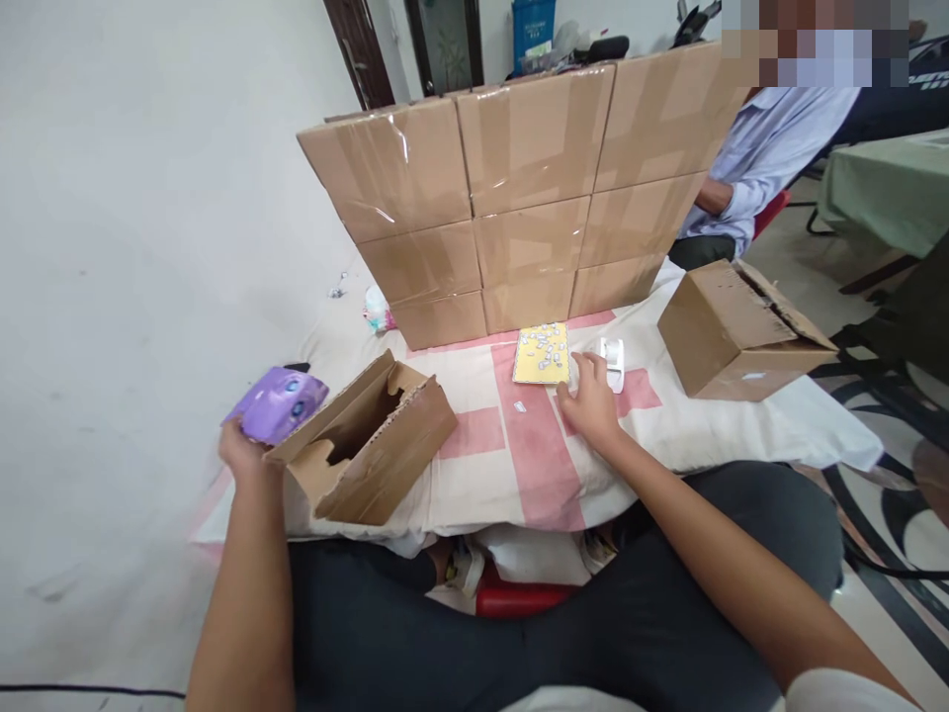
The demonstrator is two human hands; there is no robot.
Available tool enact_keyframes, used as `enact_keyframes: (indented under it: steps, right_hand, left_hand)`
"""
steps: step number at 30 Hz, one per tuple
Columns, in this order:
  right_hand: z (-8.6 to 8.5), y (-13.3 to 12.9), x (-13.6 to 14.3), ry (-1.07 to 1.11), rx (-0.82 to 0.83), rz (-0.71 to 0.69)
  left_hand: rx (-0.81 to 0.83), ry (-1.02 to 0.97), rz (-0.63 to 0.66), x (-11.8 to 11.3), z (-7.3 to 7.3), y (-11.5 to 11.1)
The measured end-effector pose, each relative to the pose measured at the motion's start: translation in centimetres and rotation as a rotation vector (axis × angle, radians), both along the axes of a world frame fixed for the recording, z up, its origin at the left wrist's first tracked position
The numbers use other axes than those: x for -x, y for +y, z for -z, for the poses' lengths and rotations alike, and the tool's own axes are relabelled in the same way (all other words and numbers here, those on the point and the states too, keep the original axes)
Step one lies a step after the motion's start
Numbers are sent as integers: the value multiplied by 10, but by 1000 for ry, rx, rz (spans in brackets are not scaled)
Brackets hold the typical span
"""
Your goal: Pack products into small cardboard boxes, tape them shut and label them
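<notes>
My left hand [244, 447] grips a shiny purple packet [280, 405] with eye-like prints, up at the left beside an open cardboard box [378, 465]. My right hand [591, 398] rests over the cloth with its fingers apart, at the right edge of a yellow card [542, 354]. Small white pieces lie scattered on that card. Just beyond the right fingers stands a white tape dispenser [613, 364], partly hidden by the hand. One small white piece [520, 406] lies alone on the pink stripe in front of the card.
A wall of stacked, taped cardboard boxes [530, 203] rises behind the card. Another cardboard box [741, 336] stands at the right. A small colourful packet [379, 310] lies by the left wall. Beyond the boxes sits a person in a light shirt [775, 148]. A pink-and-white cloth [545, 475] covers the table.
</notes>
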State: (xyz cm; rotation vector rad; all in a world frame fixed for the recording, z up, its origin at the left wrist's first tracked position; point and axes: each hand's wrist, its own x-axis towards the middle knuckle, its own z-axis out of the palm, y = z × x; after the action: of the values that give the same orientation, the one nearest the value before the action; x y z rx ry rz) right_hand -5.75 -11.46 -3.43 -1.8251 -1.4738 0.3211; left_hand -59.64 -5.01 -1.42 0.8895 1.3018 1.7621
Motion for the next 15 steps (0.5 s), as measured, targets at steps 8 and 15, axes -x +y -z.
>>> enact_keyframes:
  steps: [8,15]
  right_hand:
    - [-37,1,75,52,-168,-747]
    - [-79,39,194,355,33,-667]
  left_hand:
    - [-267,-284,-190,-10,-17,-14]
    - [-269,-414,-180,-22,-18,-14]
